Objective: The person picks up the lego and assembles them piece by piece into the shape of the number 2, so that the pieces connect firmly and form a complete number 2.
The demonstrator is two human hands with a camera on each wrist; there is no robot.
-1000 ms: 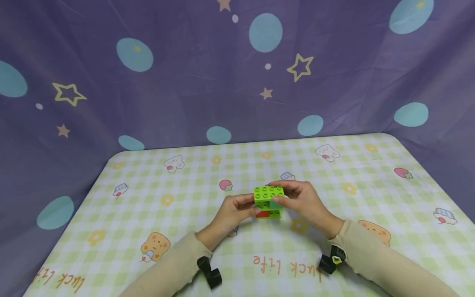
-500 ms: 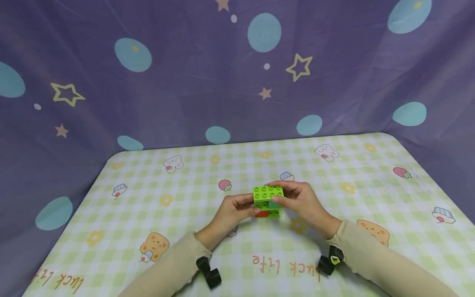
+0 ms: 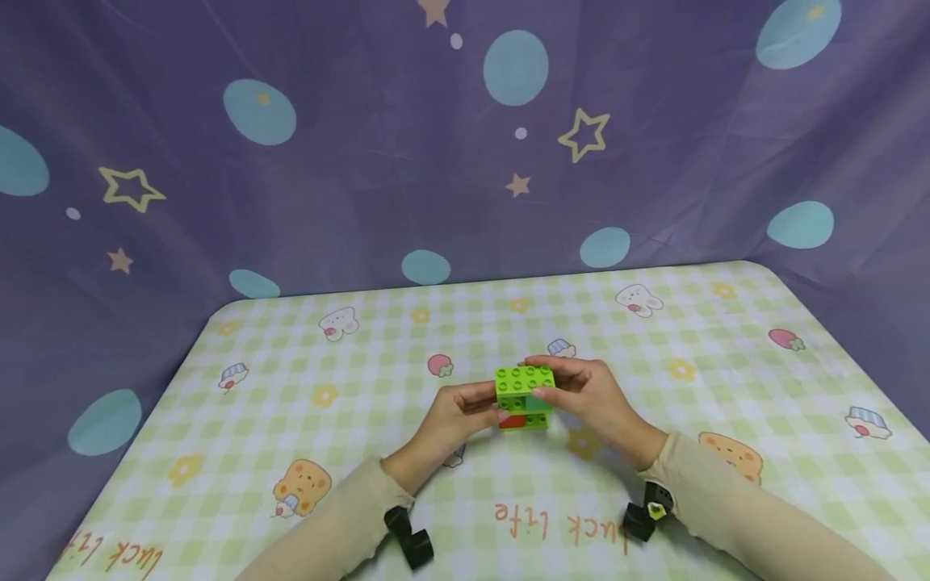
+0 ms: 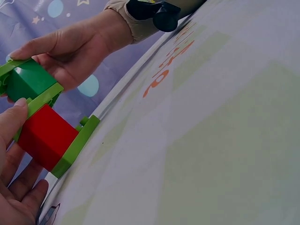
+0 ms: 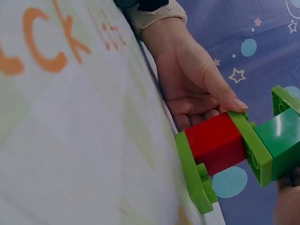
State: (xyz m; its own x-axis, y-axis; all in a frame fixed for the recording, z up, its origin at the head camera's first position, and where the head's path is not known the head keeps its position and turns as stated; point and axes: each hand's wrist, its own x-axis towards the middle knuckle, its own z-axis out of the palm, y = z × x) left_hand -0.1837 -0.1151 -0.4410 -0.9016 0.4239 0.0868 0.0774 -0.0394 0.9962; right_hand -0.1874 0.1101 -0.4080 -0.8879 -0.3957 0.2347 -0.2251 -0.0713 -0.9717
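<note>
A stack of toy building bricks stands near the middle of the table. Its light green base plate [image 4: 77,146] appears to rest on the cloth, with a red brick [image 4: 49,136] on its left part. Above the red brick lies a light green middle plate [image 5: 255,147], then a dark green brick [image 4: 33,80] on the right, capped by a light green studded top plate [image 3: 525,378]. My left hand [image 3: 452,421] grips the stack's left side, thumb on the middle plate's edge. With thumb and fingers, my right hand [image 3: 594,397] pinches the upper right part at the top plate and dark green brick.
The table wears a green-and-white checked cloth [image 3: 378,355] with printed cartoons and lettering. Behind its far edge hangs a purple curtain [image 3: 363,161] with stars and blue ovals. Black cameras are strapped on the left wrist [image 3: 409,537] and right wrist [image 3: 648,510].
</note>
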